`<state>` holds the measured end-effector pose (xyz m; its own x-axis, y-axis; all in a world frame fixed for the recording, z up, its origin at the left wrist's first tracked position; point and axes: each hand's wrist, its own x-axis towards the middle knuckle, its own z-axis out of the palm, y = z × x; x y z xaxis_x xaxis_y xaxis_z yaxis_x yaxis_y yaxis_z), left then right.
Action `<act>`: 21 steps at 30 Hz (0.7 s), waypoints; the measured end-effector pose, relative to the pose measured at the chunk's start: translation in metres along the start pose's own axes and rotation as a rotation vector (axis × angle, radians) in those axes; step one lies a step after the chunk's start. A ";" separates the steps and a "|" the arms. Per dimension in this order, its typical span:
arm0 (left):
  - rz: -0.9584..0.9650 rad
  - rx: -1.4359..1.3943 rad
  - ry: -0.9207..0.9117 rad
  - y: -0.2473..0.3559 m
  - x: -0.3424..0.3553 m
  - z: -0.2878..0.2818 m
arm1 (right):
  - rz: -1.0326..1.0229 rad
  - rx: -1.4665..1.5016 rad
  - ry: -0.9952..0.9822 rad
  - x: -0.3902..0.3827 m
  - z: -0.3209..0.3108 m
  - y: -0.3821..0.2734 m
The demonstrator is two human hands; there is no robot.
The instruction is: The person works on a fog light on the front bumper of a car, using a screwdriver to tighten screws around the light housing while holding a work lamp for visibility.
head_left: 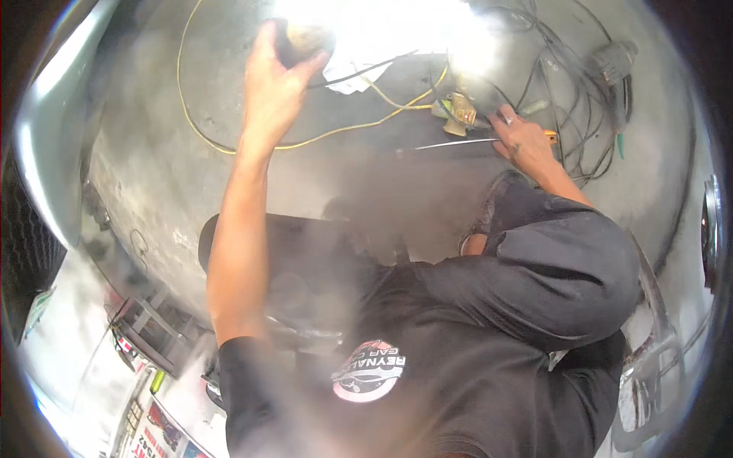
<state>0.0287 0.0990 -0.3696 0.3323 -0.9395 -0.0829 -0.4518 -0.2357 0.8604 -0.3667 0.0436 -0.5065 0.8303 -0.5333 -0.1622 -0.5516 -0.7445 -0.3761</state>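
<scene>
My left hand (282,80) grips a dark, rounded object (305,42) with a tan part, washed out by glare, at the top. At right, my right hand (521,141) has curled fingers over something I cannot make out, beside a thin metal rod (450,143) and an orange handle (550,137). Just left of those fingers lies a brass-coloured tool (460,114) among cables. A white sheet (347,81) is below the glare, crossed by a black cable.
A yellow cable (200,126) loops over the grey floor (145,168). Tangled black cables and a dark tool (611,65) lie at upper right. My bent leg (550,267) is at lower right. A metal frame (156,328) and clutter stand at lower left.
</scene>
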 end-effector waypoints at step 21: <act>0.053 -0.192 -0.135 0.090 -0.041 -0.008 | -0.601 -0.281 -0.658 0.203 0.057 -0.194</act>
<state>-0.0190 0.1184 -0.2843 0.1925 -0.9771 -0.0908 -0.2955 -0.1459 0.9441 -0.0870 0.1030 -0.5188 0.8132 0.2439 -0.5284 0.0578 -0.9373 -0.3437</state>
